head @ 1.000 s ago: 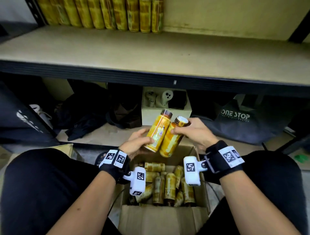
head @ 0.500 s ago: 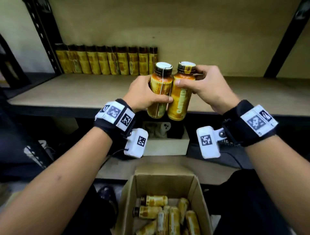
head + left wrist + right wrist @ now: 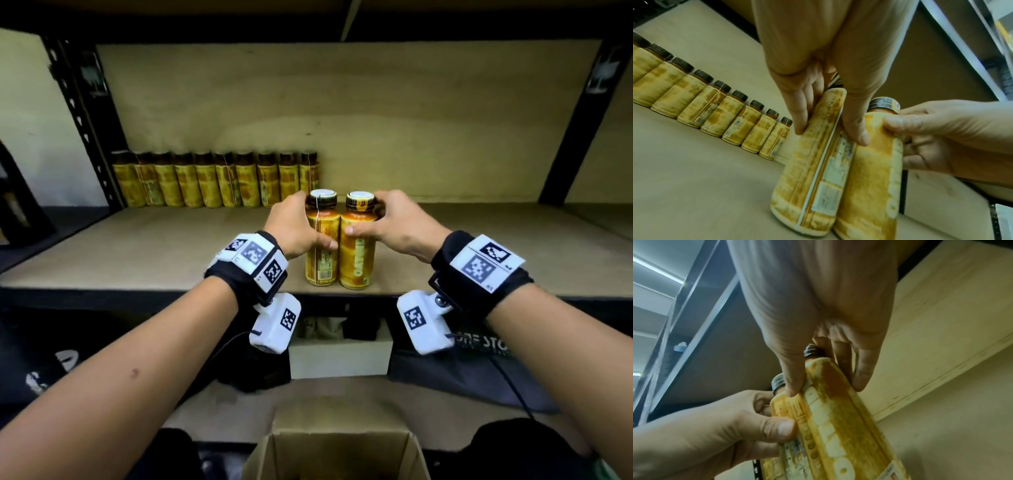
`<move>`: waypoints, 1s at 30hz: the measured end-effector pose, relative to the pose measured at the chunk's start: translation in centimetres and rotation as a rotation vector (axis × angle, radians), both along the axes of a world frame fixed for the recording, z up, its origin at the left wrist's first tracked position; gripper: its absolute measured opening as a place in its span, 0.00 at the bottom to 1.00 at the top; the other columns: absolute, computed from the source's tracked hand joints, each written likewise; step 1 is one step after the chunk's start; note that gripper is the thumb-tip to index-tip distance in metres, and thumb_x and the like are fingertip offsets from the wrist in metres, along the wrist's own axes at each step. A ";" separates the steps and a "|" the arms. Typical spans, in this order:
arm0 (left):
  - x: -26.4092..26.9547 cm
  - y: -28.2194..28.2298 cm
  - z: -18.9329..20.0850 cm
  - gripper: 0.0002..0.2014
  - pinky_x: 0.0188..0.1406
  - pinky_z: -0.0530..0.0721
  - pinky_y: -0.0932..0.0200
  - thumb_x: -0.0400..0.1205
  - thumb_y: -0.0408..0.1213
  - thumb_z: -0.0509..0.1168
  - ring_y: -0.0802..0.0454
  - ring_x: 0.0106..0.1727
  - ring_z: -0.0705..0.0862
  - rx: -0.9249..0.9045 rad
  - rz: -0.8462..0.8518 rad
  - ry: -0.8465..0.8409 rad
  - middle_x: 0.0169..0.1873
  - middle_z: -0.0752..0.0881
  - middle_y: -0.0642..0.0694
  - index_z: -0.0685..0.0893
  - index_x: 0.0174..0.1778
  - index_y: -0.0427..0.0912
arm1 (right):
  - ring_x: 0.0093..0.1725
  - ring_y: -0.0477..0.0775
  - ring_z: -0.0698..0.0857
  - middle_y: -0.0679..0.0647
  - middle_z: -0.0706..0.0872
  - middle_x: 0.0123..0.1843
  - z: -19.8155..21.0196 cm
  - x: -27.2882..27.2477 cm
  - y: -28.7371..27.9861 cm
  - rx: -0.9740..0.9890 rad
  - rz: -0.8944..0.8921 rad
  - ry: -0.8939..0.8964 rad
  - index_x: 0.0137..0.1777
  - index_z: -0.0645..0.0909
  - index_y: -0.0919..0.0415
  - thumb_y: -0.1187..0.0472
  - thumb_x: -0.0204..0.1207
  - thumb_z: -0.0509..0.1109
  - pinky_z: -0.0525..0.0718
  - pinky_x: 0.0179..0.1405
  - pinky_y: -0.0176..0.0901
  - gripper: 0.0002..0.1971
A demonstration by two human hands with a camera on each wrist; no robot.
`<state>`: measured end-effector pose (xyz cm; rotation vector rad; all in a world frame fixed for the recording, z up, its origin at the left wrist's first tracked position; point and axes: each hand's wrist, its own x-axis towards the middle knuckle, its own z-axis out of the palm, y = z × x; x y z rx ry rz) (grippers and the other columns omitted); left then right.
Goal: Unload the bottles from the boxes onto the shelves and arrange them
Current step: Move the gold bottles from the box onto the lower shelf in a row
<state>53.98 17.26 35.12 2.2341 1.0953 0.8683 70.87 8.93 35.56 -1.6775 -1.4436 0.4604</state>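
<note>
While the left hand curls round one upright orange-labelled bottle with a dark cap, the right hand clasps its twin; the two bottles touch side by side, standing near the front edge of the pale wooden shelf board. A row of matching yellow-labelled bottles lines the back, well apart. Below, an open brown cardboard box.

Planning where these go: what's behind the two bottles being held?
Behind the two bottles, gripped by the left hand and right hand, are bare shelf and a back-wall row of bottles. The shelf directly behind is hidden.
</note>
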 end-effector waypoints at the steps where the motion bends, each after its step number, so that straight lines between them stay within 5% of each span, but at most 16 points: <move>1: 0.5 0.7 -0.1 0.40 0.61 0.83 0.52 0.55 0.44 0.87 0.50 0.60 0.83 -0.003 0.022 0.010 0.57 0.87 0.48 0.80 0.63 0.43 | 0.53 0.52 0.89 0.49 0.91 0.51 0.1 0.6 0.9 -0.026 -0.012 -0.016 0.56 0.85 0.56 0.51 0.61 0.85 0.86 0.60 0.57 0.24; 5: 3.3 4.5 0.0 0.34 0.60 0.84 0.52 0.57 0.45 0.86 0.49 0.58 0.86 -0.051 0.056 0.080 0.54 0.89 0.47 0.84 0.59 0.43 | 0.53 0.54 0.89 0.51 0.91 0.52 0.6 2.5 4.9 -0.105 -0.090 -0.082 0.59 0.83 0.57 0.47 0.58 0.86 0.86 0.59 0.57 0.30; 10: 7.6 9.8 0.6 0.33 0.60 0.83 0.50 0.63 0.45 0.84 0.43 0.62 0.84 -0.022 0.148 0.217 0.60 0.86 0.42 0.81 0.63 0.39 | 0.56 0.56 0.86 0.55 0.88 0.58 1.2 4.5 9.9 -0.135 -0.222 -0.185 0.61 0.82 0.60 0.51 0.64 0.84 0.82 0.55 0.43 0.27; 17: 12.6 18.3 0.8 0.27 0.60 0.80 0.52 0.75 0.41 0.75 0.39 0.67 0.80 0.046 0.198 0.318 0.67 0.80 0.38 0.76 0.68 0.37 | 0.57 0.60 0.86 0.58 0.86 0.61 0.8 8.4 18.4 -0.160 -0.255 -0.243 0.64 0.80 0.61 0.49 0.63 0.84 0.86 0.56 0.48 0.31; 25: 16.0 24.4 1.2 0.19 0.46 0.79 0.55 0.78 0.39 0.73 0.39 0.62 0.83 0.086 0.230 0.402 0.61 0.82 0.38 0.79 0.60 0.35 | 0.57 0.63 0.85 0.62 0.85 0.60 0.4 12.1 25.9 -0.137 -0.286 -0.266 0.64 0.80 0.63 0.50 0.66 0.82 0.81 0.46 0.45 0.29; 30: 17.3 25.0 1.2 0.26 0.52 0.83 0.54 0.72 0.50 0.78 0.42 0.60 0.84 0.177 0.241 0.466 0.57 0.84 0.42 0.80 0.57 0.38 | 0.55 0.60 0.86 0.59 0.87 0.58 0.0 13.4 28.2 -0.084 -0.306 -0.246 0.62 0.83 0.60 0.52 0.69 0.81 0.80 0.45 0.43 0.23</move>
